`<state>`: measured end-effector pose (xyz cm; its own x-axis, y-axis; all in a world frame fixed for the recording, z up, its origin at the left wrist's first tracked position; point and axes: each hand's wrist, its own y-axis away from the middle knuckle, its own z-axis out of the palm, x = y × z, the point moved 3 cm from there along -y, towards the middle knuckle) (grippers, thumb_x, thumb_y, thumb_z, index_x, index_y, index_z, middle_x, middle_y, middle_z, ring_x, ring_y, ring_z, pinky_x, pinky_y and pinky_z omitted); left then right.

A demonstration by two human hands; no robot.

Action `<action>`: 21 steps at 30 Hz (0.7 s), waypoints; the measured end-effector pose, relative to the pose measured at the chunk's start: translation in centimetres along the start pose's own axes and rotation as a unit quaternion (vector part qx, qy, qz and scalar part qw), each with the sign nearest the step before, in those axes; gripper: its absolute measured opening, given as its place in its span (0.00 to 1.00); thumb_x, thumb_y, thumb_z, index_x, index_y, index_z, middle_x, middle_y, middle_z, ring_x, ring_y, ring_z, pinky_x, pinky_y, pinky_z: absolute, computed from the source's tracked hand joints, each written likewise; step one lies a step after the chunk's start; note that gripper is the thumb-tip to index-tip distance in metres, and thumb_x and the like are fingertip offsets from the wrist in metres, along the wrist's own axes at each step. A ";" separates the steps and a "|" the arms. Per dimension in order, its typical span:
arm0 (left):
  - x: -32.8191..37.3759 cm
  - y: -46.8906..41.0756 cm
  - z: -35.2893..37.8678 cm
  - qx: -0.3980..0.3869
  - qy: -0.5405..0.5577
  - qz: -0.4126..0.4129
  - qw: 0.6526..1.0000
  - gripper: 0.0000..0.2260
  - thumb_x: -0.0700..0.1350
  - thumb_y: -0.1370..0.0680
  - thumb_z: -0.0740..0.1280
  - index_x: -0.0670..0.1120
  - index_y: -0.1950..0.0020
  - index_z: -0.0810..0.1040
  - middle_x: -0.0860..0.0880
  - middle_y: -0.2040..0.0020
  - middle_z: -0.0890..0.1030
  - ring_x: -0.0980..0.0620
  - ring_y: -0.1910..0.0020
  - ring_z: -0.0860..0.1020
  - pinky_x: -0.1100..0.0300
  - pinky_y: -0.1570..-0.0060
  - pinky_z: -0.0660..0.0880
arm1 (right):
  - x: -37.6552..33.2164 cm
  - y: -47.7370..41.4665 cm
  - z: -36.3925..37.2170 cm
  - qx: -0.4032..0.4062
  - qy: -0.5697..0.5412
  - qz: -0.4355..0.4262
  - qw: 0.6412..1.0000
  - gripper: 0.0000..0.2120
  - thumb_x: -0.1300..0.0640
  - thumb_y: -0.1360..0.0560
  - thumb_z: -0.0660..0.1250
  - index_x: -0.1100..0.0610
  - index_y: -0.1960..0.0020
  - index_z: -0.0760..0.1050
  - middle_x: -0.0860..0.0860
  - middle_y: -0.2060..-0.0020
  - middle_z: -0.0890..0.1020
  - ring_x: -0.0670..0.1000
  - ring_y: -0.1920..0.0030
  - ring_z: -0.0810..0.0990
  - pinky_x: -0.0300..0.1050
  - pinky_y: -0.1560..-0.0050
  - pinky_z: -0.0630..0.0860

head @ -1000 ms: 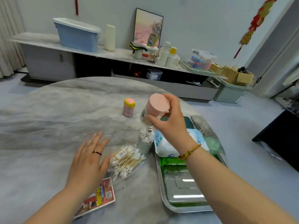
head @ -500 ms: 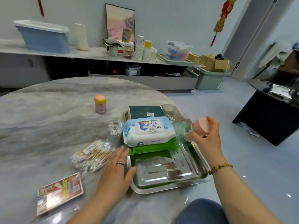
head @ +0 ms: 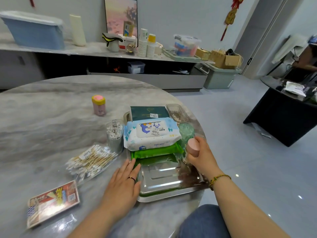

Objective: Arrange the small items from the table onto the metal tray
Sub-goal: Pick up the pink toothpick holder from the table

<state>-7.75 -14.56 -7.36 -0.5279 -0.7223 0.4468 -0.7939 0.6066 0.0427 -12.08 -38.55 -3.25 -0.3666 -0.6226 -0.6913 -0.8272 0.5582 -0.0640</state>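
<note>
The metal tray (head: 164, 184) lies at the table's near right edge. On it rest a white baby wipes pack (head: 151, 133), a green pack (head: 157, 151) beneath it, a dark green box (head: 148, 113) and a green jar (head: 186, 130). My right hand (head: 202, 154) is shut on a pink-lidded jar (head: 193, 146), held upright over the tray's right side. Flat on the table, fingers apart, my left hand (head: 122, 182) touches the tray's left rim. Off the tray lie a bag of cotton swabs (head: 91, 160), a clear cup of swabs (head: 115, 134), a yellow-lidded pink jar (head: 99, 104) and a red card (head: 53, 203).
A clear plastic box (head: 177, 112) sits at the tray's far right corner. The round marble table (head: 51, 117) ends just right of the tray. A long shelf (head: 96, 50) with bins, cups and boxes runs along the wall. A dark table (head: 288, 110) stands at right.
My right hand has carried the pink-lidded jar from above the swab cup over to the tray's right side and lowered it. My left hand slid right to the tray's rim.
</note>
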 end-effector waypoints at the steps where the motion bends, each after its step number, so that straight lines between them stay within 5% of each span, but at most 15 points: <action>1: 0.0 0.0 0.0 0.001 0.005 -0.001 1.000 0.23 0.50 0.20 0.47 0.51 0.26 0.46 0.52 0.24 0.41 0.55 0.26 0.37 0.60 0.29 0.37 | 0.0 -0.2 -0.1 0.012 0.046 0.003 0.999 0.30 0.59 0.31 0.68 0.55 0.33 0.60 0.56 0.36 0.69 0.57 0.38 0.68 0.51 0.37 0.66; 5: 0.0 0.0 0.0 0.002 0.010 -0.001 1.000 0.22 0.50 0.20 0.47 0.51 0.26 0.47 0.53 0.24 0.41 0.56 0.26 0.37 0.60 0.28 0.37 | -0.2 -0.7 0.0 0.034 0.142 -0.007 0.989 0.29 0.54 0.30 0.67 0.54 0.33 0.61 0.55 0.36 0.71 0.58 0.36 0.65 0.51 0.36 0.61; 16: -0.1 0.0 0.2 0.006 0.011 0.000 1.000 0.22 0.51 0.20 0.47 0.52 0.26 0.48 0.53 0.24 0.42 0.56 0.26 0.38 0.60 0.29 0.37 | 0.3 -0.6 0.1 0.029 0.103 -0.019 0.994 0.40 0.52 0.33 0.71 0.53 0.28 0.52 0.56 0.33 0.69 0.57 0.34 0.67 0.53 0.34 0.62; 21: 0.0 -0.1 0.2 0.002 0.008 -0.004 1.000 0.22 0.51 0.20 0.48 0.52 0.26 0.49 0.53 0.23 0.43 0.56 0.26 0.39 0.59 0.28 0.39 | 0.1 -0.4 -0.1 0.040 0.103 -0.015 0.994 0.37 0.52 0.31 0.70 0.53 0.29 0.54 0.56 0.32 0.66 0.58 0.33 0.64 0.53 0.33 0.61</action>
<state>-7.73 -14.69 -7.50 -0.5161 -0.7223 0.4604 -0.7997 0.5989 0.0432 -11.84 -38.89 -3.27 -0.4290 -0.7340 -0.5265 -0.8055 0.5746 -0.1447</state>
